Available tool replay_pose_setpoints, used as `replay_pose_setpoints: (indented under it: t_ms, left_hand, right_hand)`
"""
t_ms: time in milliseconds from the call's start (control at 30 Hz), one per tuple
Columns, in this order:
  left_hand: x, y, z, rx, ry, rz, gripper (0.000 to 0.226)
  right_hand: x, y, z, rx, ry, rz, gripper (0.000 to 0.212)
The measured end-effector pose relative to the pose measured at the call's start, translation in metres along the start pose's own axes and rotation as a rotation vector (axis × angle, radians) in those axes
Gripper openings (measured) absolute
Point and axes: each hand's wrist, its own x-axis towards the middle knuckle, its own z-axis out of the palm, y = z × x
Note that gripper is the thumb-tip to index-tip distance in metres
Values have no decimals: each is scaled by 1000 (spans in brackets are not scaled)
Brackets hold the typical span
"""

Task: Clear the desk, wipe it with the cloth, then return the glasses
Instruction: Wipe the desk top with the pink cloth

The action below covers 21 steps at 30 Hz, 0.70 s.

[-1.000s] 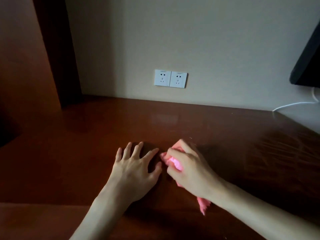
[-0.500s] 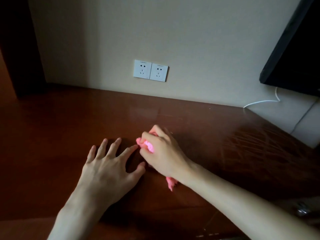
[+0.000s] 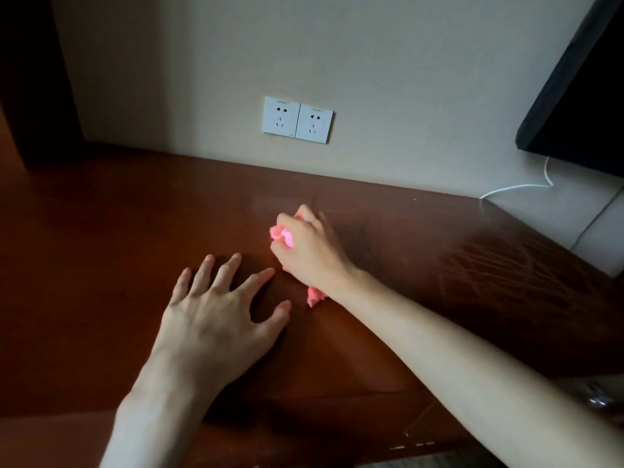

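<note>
Dim light falls on a reddish-brown desk (image 3: 101, 251) set against a beige wall. Below and slightly right of the double wall socket (image 3: 297, 119), the right hand (image 3: 309, 246) is clenched around a bunched pink cloth (image 3: 282, 235) and presses it onto the desk; one pink corner pokes out under the wrist. Nearer than the socket and below it, the left hand (image 3: 219, 319) lies flat with fingers spread, just beside the cloth, holding nothing. Right of the socket hang a dark screen (image 3: 580, 106) and a white cable (image 3: 520, 187).
</note>
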Motion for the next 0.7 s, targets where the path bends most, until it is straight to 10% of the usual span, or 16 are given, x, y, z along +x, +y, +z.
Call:
replay_pose_setpoints:
  t_ms: [700]
  left_hand:
    - [-3, 0, 2, 34, 0, 43, 74]
  right_hand:
    - [-13, 12, -1, 92, 3, -118, 11]
